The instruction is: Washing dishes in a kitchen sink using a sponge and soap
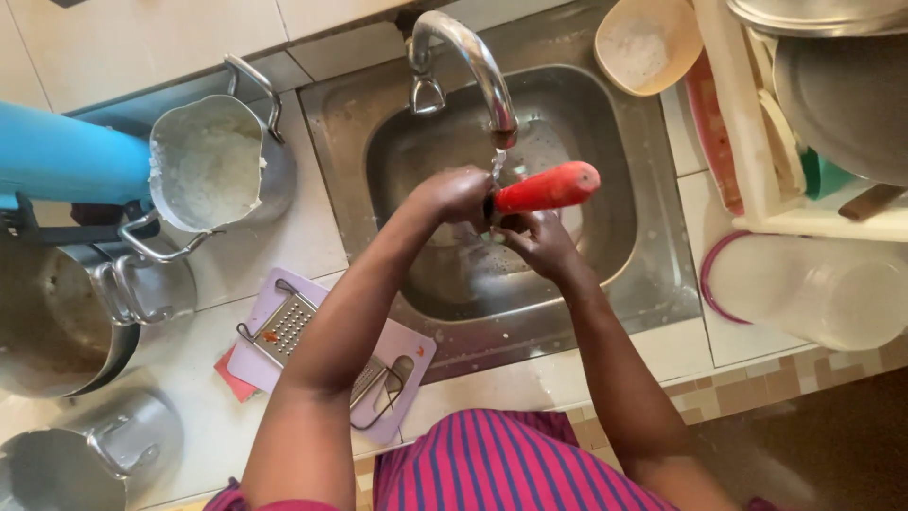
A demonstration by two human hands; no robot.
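Over a steel sink (653,274), both hands, left (461,196) and right (536,238), together gripped a carrot (549,187) under the running tap (473,61) to rinse it, grater (293,326) left.

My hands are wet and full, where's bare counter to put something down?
Bare tile lies between the dented pot and the sink, above the cutting board with the grater. The left counter is crowded with pots; the dish rack fills the right.

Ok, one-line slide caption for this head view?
Both hands, left and right, rinse a red-handled utensil under the running tap over a steel sink.
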